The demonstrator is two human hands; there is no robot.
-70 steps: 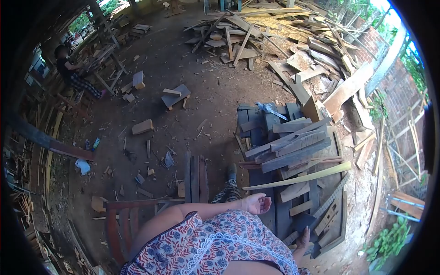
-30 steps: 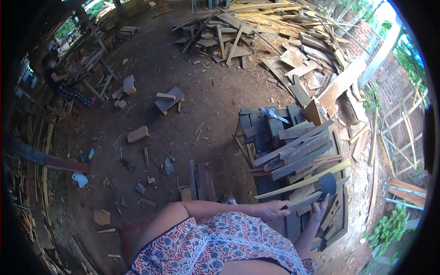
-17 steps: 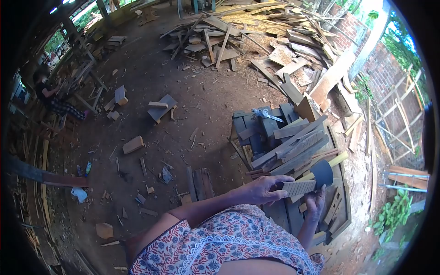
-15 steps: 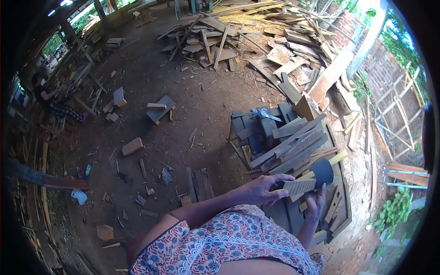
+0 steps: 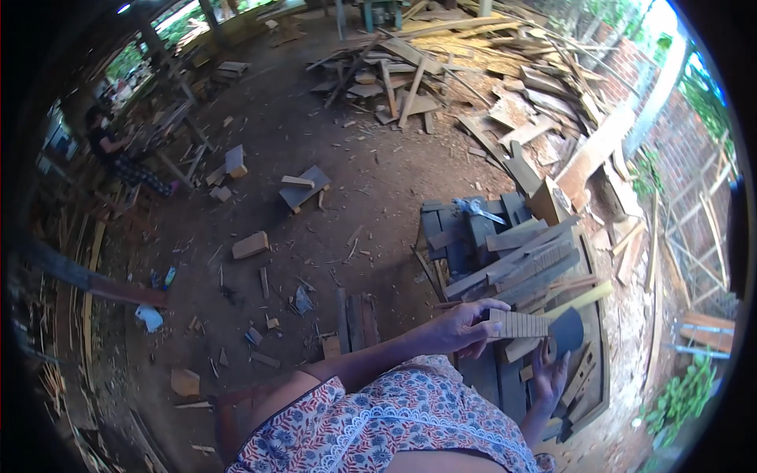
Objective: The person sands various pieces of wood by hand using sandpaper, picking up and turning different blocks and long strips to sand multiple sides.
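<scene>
- Two hands meet over a stack of grey weathered planks (image 5: 516, 260).
- Left hand (image 5: 461, 329) pinches one end of a small ridged pale wooden slat (image 5: 519, 324).
- Right hand (image 5: 548, 370), fingers loosely curled, holds a dark flat slate-like piece (image 5: 568, 333) touching the slat's far end.

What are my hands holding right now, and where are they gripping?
Left hand pinches the near end of a grooved wood strip. Right hand holds a dark sheet at its lower edge.
</scene>
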